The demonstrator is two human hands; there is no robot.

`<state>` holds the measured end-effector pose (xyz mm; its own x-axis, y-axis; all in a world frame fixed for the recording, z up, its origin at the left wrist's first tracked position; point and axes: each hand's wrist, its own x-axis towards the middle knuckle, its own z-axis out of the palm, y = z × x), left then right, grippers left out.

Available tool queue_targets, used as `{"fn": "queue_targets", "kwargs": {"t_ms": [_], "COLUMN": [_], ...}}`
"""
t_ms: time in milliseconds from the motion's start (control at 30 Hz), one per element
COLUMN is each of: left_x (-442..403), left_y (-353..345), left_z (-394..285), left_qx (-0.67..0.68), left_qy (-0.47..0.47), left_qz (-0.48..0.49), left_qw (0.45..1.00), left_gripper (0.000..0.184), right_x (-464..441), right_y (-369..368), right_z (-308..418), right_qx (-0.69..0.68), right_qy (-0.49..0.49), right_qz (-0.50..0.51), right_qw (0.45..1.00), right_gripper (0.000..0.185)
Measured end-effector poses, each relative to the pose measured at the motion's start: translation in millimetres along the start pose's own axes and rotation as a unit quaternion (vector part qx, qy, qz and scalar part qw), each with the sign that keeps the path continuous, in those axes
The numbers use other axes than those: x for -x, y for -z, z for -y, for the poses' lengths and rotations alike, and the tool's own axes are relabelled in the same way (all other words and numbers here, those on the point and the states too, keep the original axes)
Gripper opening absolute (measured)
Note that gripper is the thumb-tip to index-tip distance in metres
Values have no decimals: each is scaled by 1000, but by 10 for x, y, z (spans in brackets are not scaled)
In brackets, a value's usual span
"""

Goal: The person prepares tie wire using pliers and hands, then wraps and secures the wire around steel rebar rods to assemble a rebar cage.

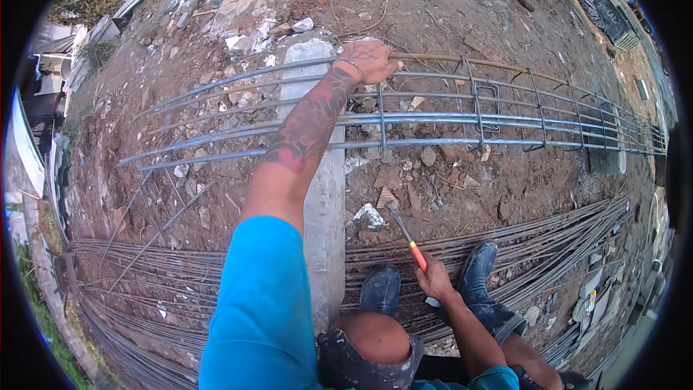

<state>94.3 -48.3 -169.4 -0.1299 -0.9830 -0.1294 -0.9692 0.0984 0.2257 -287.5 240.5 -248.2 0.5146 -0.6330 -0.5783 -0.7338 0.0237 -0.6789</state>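
Steadying of a rebar cage (pixel 433 117), apparently the step in hand; the cage crosses a concrete post (pixel 326 206). Left hand (pixel 367 61) — closed over the far bar, fingertips hidden. Right hand (pixel 435 279) — wrapped around a red-handled tool (pixel 417 255), pointing cageward. The next move probably calls for a firm left hold.

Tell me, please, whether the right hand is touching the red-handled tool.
Touching: the head view shows the right hand closed around the lower end of the red-handled tool.
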Motion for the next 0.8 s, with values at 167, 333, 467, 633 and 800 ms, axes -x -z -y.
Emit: {"fn": "queue_targets", "kwargs": {"t_ms": [167,333,467,633,800], "left_x": [-28,-9,109,135,794], "left_y": [-1,-87,83,33,195], "left_z": [-194,-10,-51,-126,-647], "left_qx": [33,32,38,25,218], "left_qy": [16,9,43,31,-74], "left_qz": [-28,-45,-26,-100,-310], "left_qw": [999,998,998,994,922], "left_gripper": [45,40,42,45,48], "right_x": [-67,8,5,84,150], "right_y": [-127,-21,-25,87,395], "right_z": [194,347,381,448,826], "right_qx": [-93,-121,-85,-130,-280], "right_qy": [72,70,27,41,14], "right_qz": [5,-13,-60,-70,-18], "right_qw": [993,990,994,988,960], "right_gripper": [40,36,26,23,28]}}
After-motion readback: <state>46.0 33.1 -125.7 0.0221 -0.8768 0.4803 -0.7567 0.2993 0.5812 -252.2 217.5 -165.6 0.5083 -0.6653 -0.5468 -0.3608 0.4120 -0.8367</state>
